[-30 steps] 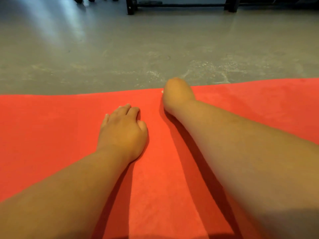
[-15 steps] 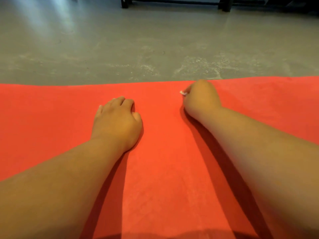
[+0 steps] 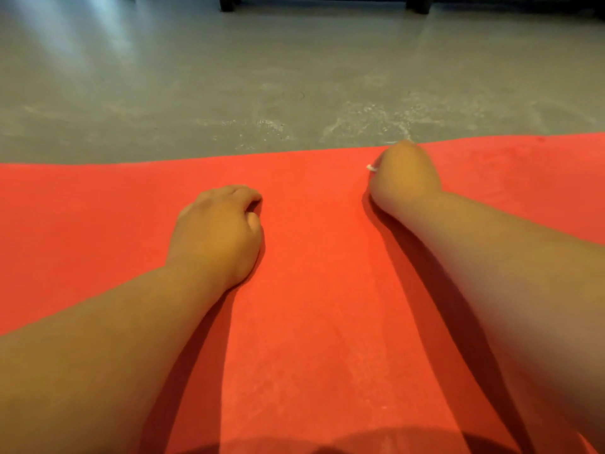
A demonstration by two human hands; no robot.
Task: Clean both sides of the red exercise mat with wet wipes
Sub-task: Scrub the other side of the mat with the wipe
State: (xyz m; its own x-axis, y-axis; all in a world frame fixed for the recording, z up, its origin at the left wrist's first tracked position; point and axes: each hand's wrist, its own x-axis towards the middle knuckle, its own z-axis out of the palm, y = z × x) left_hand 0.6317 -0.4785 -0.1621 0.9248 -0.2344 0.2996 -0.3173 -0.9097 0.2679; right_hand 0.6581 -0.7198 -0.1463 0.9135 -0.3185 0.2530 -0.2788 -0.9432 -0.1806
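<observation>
Red exercise mat (image 3: 311, 290), spread flat on the floor, lies under both of a person's hands. The left hand (image 3: 219, 234) rests on it with fingers curled under and nothing visible in them, while the right hand (image 3: 406, 175), well apart at the mat's far edge, is bunched round a white wet wipe (image 3: 371, 167), only a scrap of which pokes out. Beyond that edge stretches a grey, scuffed floor (image 3: 229, 93), with the black legs of a frame (image 3: 226, 3) at the top.

One red mat (image 3: 311, 322), one wipe (image 3: 371, 168), two hands: left hand (image 3: 216, 231), right hand (image 3: 406, 175).
</observation>
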